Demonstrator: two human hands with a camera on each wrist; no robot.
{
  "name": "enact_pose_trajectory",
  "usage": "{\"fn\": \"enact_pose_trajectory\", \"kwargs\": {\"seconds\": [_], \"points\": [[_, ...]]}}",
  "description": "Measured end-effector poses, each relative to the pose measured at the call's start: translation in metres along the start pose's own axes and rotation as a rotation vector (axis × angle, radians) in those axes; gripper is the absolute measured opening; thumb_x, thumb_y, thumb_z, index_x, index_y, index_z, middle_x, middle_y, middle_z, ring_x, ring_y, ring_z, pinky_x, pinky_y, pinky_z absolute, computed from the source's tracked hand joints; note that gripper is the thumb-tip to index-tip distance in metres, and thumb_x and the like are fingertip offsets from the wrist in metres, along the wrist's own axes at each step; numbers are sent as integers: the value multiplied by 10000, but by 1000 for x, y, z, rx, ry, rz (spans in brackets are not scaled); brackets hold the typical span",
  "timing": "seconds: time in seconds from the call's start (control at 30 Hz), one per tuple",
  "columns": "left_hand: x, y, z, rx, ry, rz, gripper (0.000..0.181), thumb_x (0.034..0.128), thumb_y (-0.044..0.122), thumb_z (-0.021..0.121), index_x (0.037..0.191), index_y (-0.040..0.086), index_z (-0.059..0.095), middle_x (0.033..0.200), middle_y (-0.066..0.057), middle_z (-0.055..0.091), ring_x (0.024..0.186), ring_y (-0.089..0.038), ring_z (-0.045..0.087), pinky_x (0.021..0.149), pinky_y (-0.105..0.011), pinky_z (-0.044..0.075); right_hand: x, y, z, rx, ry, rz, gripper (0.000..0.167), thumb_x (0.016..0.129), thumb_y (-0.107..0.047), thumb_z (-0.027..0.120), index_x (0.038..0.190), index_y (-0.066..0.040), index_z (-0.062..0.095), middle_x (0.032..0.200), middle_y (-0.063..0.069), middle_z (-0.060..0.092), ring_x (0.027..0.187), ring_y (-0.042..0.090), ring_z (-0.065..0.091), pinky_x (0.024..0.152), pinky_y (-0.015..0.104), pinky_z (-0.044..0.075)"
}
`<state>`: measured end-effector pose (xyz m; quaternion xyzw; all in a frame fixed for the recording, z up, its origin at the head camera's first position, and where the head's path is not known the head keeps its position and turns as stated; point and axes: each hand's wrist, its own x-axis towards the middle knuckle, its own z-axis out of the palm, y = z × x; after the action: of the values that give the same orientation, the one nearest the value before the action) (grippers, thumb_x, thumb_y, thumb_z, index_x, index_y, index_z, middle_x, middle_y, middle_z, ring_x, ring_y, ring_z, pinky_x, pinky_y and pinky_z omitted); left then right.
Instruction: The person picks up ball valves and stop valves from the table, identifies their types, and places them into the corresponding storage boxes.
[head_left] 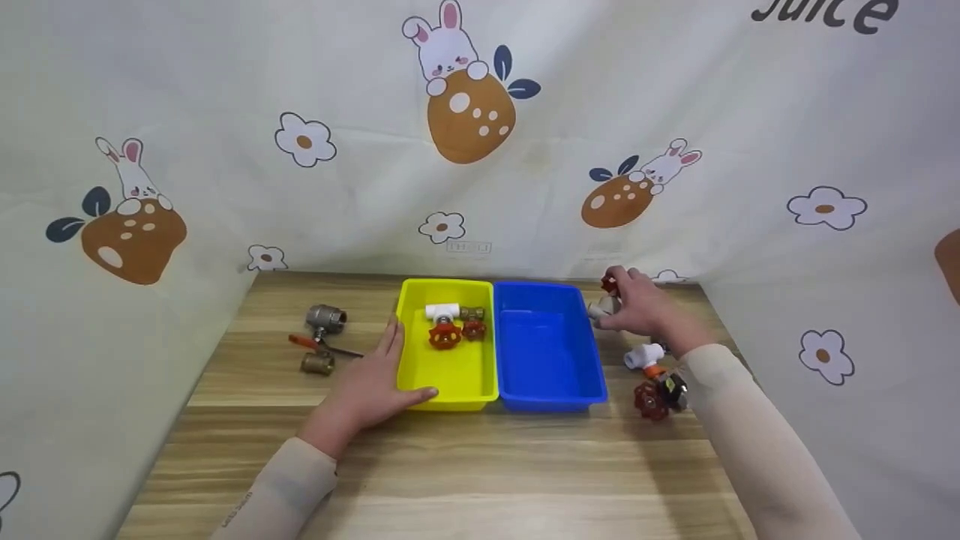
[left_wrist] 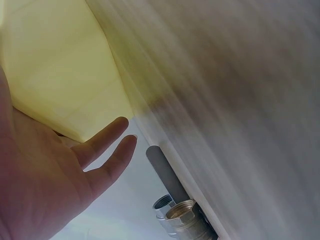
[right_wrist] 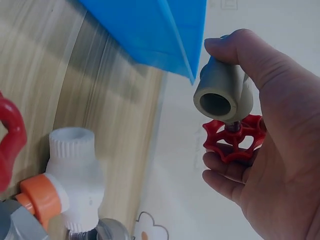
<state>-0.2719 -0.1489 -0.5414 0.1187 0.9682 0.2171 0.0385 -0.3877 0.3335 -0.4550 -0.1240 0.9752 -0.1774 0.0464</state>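
Observation:
My right hand grips a grey gate valve with a red handwheel, lifted just right of the blue bin. In the right wrist view the thumb lies on the grey body and the fingers are behind the handwheel. My left hand has its fingers straight along the left side of the yellow bin, thumb over the front rim. Inside the yellow bin lie a white valve and a small brass valve, each with a red handwheel.
Left of the yellow bin lie a steel ball valve and a brass ball valve. On the right are a white valve with an orange part and a red-handwheel valve. A printed curtain closes off the back.

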Motion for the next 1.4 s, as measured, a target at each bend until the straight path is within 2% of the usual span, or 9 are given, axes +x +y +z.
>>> {"fn": "enact_pose_trajectory", "kwargs": {"seconds": [0.23, 0.43, 0.63, 1.0, 1.13, 1.4], "points": [[0, -1, 1, 21, 9, 4, 1321, 891, 870, 658, 1785, 94, 70, 1854, -120, 63, 1290, -473, 662, 939, -592, 611, -2, -16, 2, -20, 23, -83, 957, 850, -480, 903, 1599, -113, 433, 1385, 206, 576, 1206, 382, 575, 990, 611, 594], [0, 0, 1, -3, 2, -2, 1312, 891, 860, 670, 1785, 93, 91, 1856, -113, 48, 1378, -501, 604, 1019, -640, 575, -5, -32, 2, -35, 20, -115, 939, 828, -465, 916, 1573, -140, 447, 1390, 162, 580, 1203, 343, 583, 995, 578, 605], [-1, 1, 0, -40, 2, 6, 1299, 899, 832, 689, 1780, 77, 105, 1855, -119, 55, 1380, -503, 602, 1040, -637, 568, -6, -39, 5, -59, 33, -185, 924, 833, -471, 901, 1556, -101, 460, 1341, 168, 580, 1171, 348, 571, 1002, 554, 580], [-3, 0, 1, -61, -8, 7, 1295, 910, 821, 690, 1780, 79, 82, 1854, -109, 0, 1483, -533, 498, 1142, -685, 481, -9, -56, 9, -54, -6, -184, 985, 833, -483, 923, 1613, -136, 432, 1404, 150, 574, 1207, 332, 590, 1007, 564, 612], [-2, 0, 1, -58, -3, 8, 1300, 906, 828, 688, 1781, 81, 82, 1854, -106, 0, 1473, -521, 514, 1130, -672, 498, -9, -62, 11, -58, -15, -186, 1015, 836, -501, 920, 1644, -153, 413, 1426, 148, 563, 1226, 331, 590, 990, 576, 622], [-2, -1, 0, -42, -6, 0, 1301, 903, 842, 678, 1783, 93, 82, 1855, -104, 4, 1470, -518, 519, 1115, -665, 513, -8, -78, 15, -63, -3, -253, 980, 838, -508, 907, 1623, -163, 434, 1387, 135, 570, 1213, 313, 565, 1002, 541, 604]]}}
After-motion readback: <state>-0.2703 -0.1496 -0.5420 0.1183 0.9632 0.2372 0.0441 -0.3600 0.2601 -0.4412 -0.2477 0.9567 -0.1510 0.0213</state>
